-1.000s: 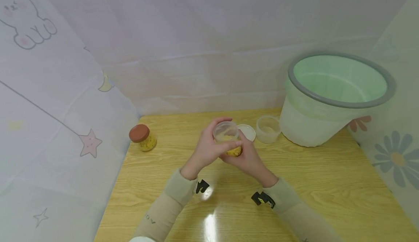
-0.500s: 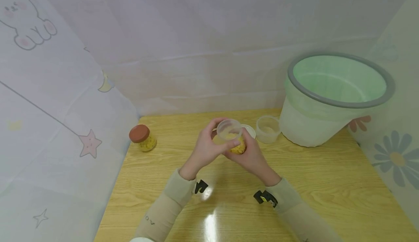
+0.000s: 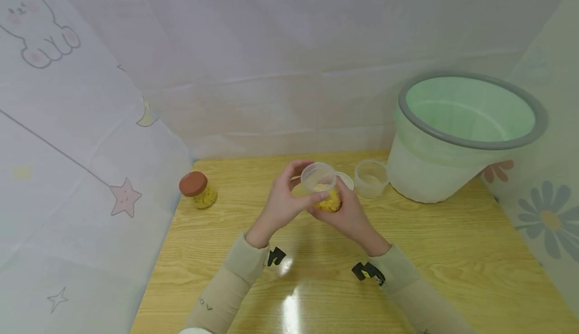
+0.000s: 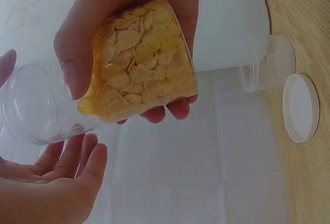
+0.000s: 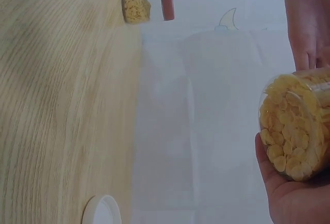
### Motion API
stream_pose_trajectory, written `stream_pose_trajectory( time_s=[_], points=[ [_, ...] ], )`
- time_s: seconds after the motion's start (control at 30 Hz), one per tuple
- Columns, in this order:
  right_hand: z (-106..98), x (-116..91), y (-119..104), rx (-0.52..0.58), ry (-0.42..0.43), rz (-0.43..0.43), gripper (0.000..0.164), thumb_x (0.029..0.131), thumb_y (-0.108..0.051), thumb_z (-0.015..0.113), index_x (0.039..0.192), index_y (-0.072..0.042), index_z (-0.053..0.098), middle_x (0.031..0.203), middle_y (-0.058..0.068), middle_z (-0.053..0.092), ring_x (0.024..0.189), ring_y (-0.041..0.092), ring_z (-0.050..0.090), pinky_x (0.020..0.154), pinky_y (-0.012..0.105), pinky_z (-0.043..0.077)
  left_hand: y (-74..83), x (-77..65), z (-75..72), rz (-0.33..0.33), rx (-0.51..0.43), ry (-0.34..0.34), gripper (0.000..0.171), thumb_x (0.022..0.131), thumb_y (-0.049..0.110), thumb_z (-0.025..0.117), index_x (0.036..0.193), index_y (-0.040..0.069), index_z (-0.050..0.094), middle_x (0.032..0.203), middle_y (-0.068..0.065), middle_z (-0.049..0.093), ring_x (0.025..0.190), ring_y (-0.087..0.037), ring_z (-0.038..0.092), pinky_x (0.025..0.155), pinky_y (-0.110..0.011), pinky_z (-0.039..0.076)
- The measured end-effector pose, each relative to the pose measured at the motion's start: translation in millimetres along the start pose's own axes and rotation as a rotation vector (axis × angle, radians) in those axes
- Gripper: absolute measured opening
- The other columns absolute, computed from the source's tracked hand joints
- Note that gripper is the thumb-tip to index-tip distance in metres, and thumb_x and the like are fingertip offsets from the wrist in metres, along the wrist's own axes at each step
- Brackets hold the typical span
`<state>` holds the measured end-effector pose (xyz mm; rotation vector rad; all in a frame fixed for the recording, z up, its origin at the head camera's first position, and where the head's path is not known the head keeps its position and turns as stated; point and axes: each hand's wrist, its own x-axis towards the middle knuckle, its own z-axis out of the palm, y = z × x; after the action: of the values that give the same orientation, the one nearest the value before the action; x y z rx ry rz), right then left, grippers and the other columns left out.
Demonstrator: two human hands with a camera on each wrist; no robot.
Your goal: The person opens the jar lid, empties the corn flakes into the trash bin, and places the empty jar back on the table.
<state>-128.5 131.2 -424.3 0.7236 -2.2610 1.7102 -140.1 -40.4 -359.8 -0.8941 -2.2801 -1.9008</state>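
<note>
Both hands hold a clear jar above the table in the head view, its see-through upper end (image 3: 318, 177) tilted towards the head camera. Corn flakes (image 4: 142, 59) fill its lower part. My left hand (image 3: 282, 201) grips around the clear end, thumb in front and fingers behind. Lower down, my right hand (image 3: 347, 214) wraps the flake-filled part, its thumb lying along the side in the left wrist view. The right wrist view shows the jar's round base (image 5: 290, 134) with flakes pressed against it. A white lid (image 3: 345, 180) lies on the table just behind the hands.
A translucent tub (image 3: 371, 179) stands right of the lid, beside a large pale green bucket (image 3: 434, 173) with a grey rim. At the table's far left is a small jar (image 3: 199, 191) of yellow flakes with a red-brown lid. Printed cloth walls (image 3: 271, 108) border the table (image 3: 226, 268).
Both hands and the jar have shifted slightly to the right. The jar has tilted a little, and more of its flakes show between the hands. Both hands keep their grip.
</note>
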Motion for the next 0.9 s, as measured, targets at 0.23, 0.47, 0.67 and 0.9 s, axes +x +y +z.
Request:
stream_pose_trajectory(
  time_s=[0.23, 0.47, 0.67, 0.9],
  points=[
    [8.5, -0.1, -2.4, -0.013, -0.064, -0.09, 0.062, 0.074, -0.006, 0.079, 0.127, 0.001, 0.047, 0.119, 0.013, 0.057, 0.107, 0.025, 0.053, 0.088, 0.036, 0.045, 5.7, 0.1, 3.0, -0.037, -0.01, -0.029, 0.061, 0.075, 0.011, 0.08, 0.128, 0.006, 0.049, 0.121, -0.008, 0.055, 0.109, -0.037, 0.051, 0.089, -0.054, 0.042],
    [8.7, -0.5, -2.2, -0.022, -0.05, -0.11, 0.061, 0.074, -0.005, 0.079, 0.126, 0.002, 0.047, 0.118, 0.014, 0.057, 0.103, 0.025, 0.054, 0.085, 0.033, 0.046, 6.8, -0.7, 2.9, -0.055, -0.012, -0.033, 0.055, 0.074, 0.011, 0.08, 0.122, 0.008, 0.054, 0.115, -0.012, 0.058, 0.105, -0.037, 0.052, 0.085, -0.055, 0.043],
    [4.5, -2.6, -0.2, -0.017, -0.031, -0.054, 0.064, 0.075, -0.007, 0.079, 0.129, -0.001, 0.046, 0.119, 0.013, 0.056, 0.104, 0.023, 0.055, 0.084, 0.036, 0.047, 4.6, -2.6, 0.6, -0.027, -0.013, -0.038, 0.059, 0.075, 0.01, 0.079, 0.126, 0.001, 0.048, 0.12, -0.016, 0.054, 0.11, -0.036, 0.05, 0.093, -0.05, 0.04],
    [-2.6, -1.2, 0.7, -0.002, 0.005, 0.007, 0.065, 0.075, -0.01, 0.08, 0.13, -0.008, 0.046, 0.115, 0.007, 0.057, 0.093, 0.02, 0.058, 0.073, 0.036, 0.051, 0.9, -2.6, -5.6, 0.048, -0.028, -0.001, 0.055, 0.076, 0.003, 0.077, 0.122, -0.008, 0.048, 0.118, -0.02, 0.054, 0.111, -0.033, 0.049, 0.097, -0.045, 0.038]
  ],
)
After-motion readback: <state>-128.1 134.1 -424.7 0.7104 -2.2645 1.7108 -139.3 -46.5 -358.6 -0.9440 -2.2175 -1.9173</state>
